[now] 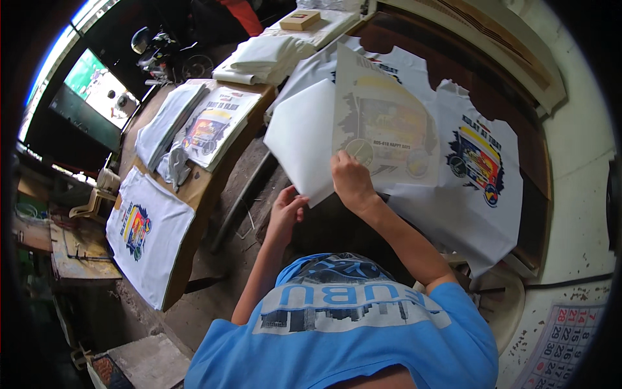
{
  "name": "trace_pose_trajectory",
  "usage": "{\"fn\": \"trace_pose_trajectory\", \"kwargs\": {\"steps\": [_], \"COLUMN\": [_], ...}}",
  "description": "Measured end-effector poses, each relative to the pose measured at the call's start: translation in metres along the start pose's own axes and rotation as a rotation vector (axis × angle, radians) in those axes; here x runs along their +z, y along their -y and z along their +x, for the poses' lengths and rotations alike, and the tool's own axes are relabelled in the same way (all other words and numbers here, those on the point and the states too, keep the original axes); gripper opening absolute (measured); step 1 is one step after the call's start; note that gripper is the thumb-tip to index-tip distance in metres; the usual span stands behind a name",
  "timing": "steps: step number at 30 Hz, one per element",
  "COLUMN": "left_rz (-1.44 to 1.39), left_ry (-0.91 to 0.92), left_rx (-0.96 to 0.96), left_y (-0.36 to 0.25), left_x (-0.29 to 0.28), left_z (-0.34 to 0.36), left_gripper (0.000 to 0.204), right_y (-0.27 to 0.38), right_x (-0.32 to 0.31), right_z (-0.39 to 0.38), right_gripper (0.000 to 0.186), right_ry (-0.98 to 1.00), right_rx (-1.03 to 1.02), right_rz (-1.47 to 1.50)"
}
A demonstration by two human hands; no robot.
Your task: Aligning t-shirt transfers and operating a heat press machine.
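Note:
In my right hand (353, 176), the fingers pinch the lower left edge of a translucent printed sheet (385, 123), which stands raised and shows a faint picture of a vehicle. My left hand (287, 209) grips the near corner of a plain white sheet (301, 142) between thumb and fingers. This white sheet lies to the left of the printed one and partly meets it. Behind and to the right, a white T-shirt (476, 162) with a colourful vehicle print is spread on a dark brown surface (447, 48). Part of another print shows behind the raised sheet.
On the left, a brown table (223, 159) carries a stack of printed sheets (217, 123), folded cloth (170, 120) and a printed white shirt (152, 233) hanging over its end. White stacks (269, 55) and a small box (300, 20) stand farther back. A motorcycle (165, 55) is beyond.

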State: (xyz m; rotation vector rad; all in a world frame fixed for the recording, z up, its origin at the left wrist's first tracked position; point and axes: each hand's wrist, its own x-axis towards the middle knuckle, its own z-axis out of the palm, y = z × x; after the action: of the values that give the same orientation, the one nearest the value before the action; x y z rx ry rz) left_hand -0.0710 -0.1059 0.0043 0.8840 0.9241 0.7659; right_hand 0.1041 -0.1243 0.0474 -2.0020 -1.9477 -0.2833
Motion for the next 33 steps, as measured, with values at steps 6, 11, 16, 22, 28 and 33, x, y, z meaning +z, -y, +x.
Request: {"fn": "trace_pose_trajectory", "kwargs": {"steps": [6,11,16,22,28,33], "left_rz": [0.08,0.109,0.269,0.27,0.275,0.344], "left_ry": [0.054,0.142,0.241,0.141,0.083,0.061], "left_rx": [-0.014,-0.085,-0.023,0.022,0.017,0.044], "left_y": [-0.019,-0.027,-0.028,-0.035,-0.034,-0.039], "left_x": [-0.011,-0.025,-0.04,-0.054,-0.071,-0.092], "left_z": [0.016,0.043,0.064,0.075,0.074,0.068], "left_gripper": [0.033,0.034,0.029,0.026,0.027,0.027], "right_y": [0.049,0.071,0.068,0.076,0.062,0.074], "right_x": [0.002,-0.001,0.004,0.004,0.029,0.043], "right_z": [0.009,0.014,0.014,-0.005,-0.031,-0.004], "right_gripper": [0.005,0.006,0.006,0.017,0.048,0.051], "right_ry": [0.131,0.123,0.116,-0.035,0.43,0.192], "right_rx": [-0.193,-0.313,-0.322,0.005,0.934,1.049], "right_rz": [0.107,0.219,0.154,0.424,1.084,1.933]}}
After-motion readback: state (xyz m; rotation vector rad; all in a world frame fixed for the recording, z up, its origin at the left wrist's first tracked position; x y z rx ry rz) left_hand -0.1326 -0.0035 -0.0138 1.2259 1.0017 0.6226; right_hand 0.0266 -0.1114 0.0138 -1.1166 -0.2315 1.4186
